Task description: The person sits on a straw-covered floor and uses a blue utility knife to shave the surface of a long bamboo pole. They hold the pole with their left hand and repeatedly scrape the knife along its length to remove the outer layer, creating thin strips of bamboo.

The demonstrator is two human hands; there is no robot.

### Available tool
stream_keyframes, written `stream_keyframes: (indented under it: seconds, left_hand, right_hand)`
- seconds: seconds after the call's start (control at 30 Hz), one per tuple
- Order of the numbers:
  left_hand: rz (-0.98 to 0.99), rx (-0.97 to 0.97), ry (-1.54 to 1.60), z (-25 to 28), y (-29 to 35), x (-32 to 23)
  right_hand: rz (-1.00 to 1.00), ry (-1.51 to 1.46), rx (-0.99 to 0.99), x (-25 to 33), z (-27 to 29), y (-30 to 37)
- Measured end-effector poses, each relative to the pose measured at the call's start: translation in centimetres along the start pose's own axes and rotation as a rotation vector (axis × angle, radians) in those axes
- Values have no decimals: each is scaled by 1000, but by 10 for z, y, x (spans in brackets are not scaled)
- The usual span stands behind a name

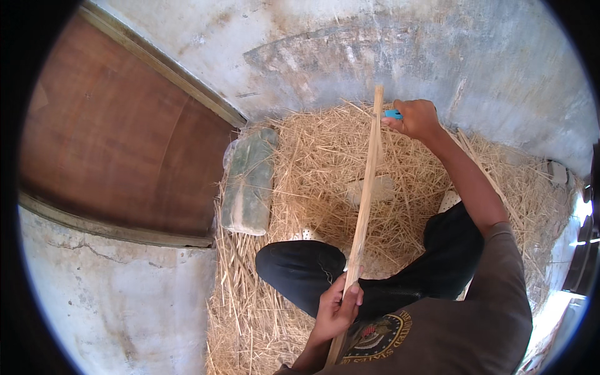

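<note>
Left fingers [350, 300] clasp 1 wooden strip [364, 206], right fingers [407, 117] 1 blue tool [392, 114], over straw [312, 156] beside green block [251, 178].

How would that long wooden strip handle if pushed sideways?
The wooden strip is probably stiff: it runs nearly straight past the left hand. It is likely light, looking slender for its length. Its far end may swing, being well away from that hand's grip.
</note>
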State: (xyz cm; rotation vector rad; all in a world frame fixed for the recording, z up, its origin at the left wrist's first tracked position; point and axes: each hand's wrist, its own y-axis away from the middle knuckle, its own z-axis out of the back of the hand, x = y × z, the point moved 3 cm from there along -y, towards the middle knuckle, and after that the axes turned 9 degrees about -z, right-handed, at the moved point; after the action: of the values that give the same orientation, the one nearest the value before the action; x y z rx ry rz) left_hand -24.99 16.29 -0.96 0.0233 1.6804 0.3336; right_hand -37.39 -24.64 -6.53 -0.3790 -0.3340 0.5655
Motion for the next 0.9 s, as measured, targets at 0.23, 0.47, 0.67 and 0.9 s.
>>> stream_keyframes:
  seconds: [0.23,0.47,0.67,0.9]
  left_hand:
    - [38,14,88,17,41,20]
    - [23,-36,109,11,-8,10]
    - [-42,-86,162,5,-24,-1]
    - [-121,-52,111,-2,-23,-8]
  right_hand:
    - [-868,-17,261,-176,-1,0]
    - [-663,-157,475,-104,35,26]
    - [-124,-453,246,50,93,71]
    - [209,-416,175,106,84,97]
